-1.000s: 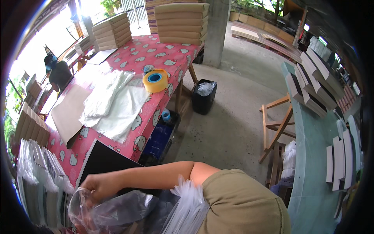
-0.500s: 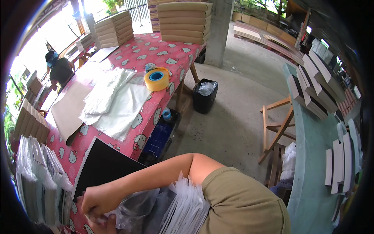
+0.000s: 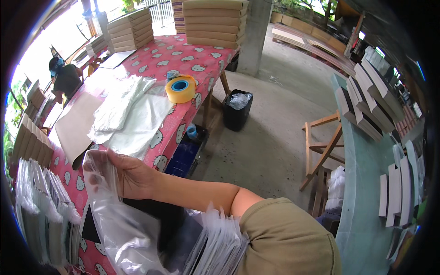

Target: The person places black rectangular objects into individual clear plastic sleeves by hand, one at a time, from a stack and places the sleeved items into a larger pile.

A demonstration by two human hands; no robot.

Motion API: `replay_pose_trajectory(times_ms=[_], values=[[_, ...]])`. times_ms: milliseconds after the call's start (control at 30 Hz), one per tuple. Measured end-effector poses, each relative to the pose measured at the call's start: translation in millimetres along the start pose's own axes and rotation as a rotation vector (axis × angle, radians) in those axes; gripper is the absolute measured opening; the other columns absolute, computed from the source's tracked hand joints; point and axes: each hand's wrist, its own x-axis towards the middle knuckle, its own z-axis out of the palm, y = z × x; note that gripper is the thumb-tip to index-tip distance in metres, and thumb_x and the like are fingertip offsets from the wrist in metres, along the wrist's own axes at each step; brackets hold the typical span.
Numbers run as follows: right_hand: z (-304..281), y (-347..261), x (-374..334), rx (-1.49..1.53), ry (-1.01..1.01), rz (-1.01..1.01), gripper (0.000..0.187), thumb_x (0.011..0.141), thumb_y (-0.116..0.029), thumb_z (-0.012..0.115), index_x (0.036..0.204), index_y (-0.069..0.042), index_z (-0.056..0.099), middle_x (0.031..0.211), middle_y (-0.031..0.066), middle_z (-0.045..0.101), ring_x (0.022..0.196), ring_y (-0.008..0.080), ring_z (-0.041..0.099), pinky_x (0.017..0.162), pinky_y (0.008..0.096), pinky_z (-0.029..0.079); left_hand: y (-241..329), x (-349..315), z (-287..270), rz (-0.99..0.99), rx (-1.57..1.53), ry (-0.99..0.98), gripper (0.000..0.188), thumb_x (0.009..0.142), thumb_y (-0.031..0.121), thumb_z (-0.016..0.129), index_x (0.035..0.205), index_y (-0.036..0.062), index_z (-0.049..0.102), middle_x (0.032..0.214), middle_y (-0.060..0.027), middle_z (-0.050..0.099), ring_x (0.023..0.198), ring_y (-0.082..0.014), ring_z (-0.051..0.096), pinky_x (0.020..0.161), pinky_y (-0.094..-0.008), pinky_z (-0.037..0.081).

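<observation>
My right hand [image 3: 130,174] is raised over the near end of the table, pinching the edge of a clear plastic bag [image 3: 119,224]. Its fingers show through the film. The bag hangs down over a flat black sheet or cover [image 3: 89,227], whose edge pokes out at the left. Against my right sleeve stands a bundle of thin plastic-wrapped items [image 3: 217,243]. To the left is a stack of plastic-wrapped books [image 3: 50,224]. My left hand is out of sight.
The pink patterned tablecloth [image 3: 160,57] bears a pile of plastic bags [image 3: 133,114], a yellow tape roll [image 3: 180,89], a brown sheet [image 3: 78,121] and wrapped stacks [image 3: 213,25]. A black bin [image 3: 237,114] stands beside it. At right, a green table [image 3: 362,206] holds books. A person [image 3: 66,80] sits far left.
My right hand has risen away from the near edge, drawing the plastic bag up and stretching it over the black piece. The left fingertips seen low before are gone from view.
</observation>
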Motion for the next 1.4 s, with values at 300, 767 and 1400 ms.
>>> replay_pose_trajectory(times_ms=[300, 767, 1400], values=[[-43, -14, -18, -0.643, -0.6, 0.601, 0.046, 0.06, -0.013, 0.075, 0.097, 0.007, 0.056, 0.081, 0.0098, 0.061, 0.069, 0.0142, 0.058, 0.063, 0.0265, 0.047, -13, 6, -25, 0.017, 0.142, 0.214, 0.037, 0.082, 0.013, 0.047, 0.119, 0.0093, 0.044, 0.091, -0.0122, 0.056, 0.077, -0.02, 0.054, 0.068, -0.0291, 0.041], [-67, -28, 23, -2.553, -0.075, -0.109, 0.046, 0.075, -0.022, 0.051, 0.119, -0.01, 0.045, 0.072, 0.0131, 0.059, 0.074, 0.0273, 0.059, 0.085, 0.0476, 0.031, -18, 26, -48, -0.134, 0.661, 0.283, 0.041, 0.083, 0.013, 0.047, 0.124, 0.0118, 0.042, 0.093, -0.0198, 0.056, 0.081, -0.0293, 0.054, 0.07, -0.0335, 0.041], [-80, -37, 15, -2.627, 0.081, -0.283, 0.055, 0.073, -0.023, 0.056, 0.123, -0.008, 0.039, 0.067, 0.0125, 0.058, 0.071, 0.0268, 0.058, 0.084, 0.0467, 0.034, 3, 45, -30, -0.004, 0.288, 0.246, 0.048, 0.08, 0.005, 0.044, 0.127, 0.0103, 0.037, 0.121, -0.0179, 0.045, 0.102, -0.0283, 0.048, 0.085, -0.0341, 0.035]])
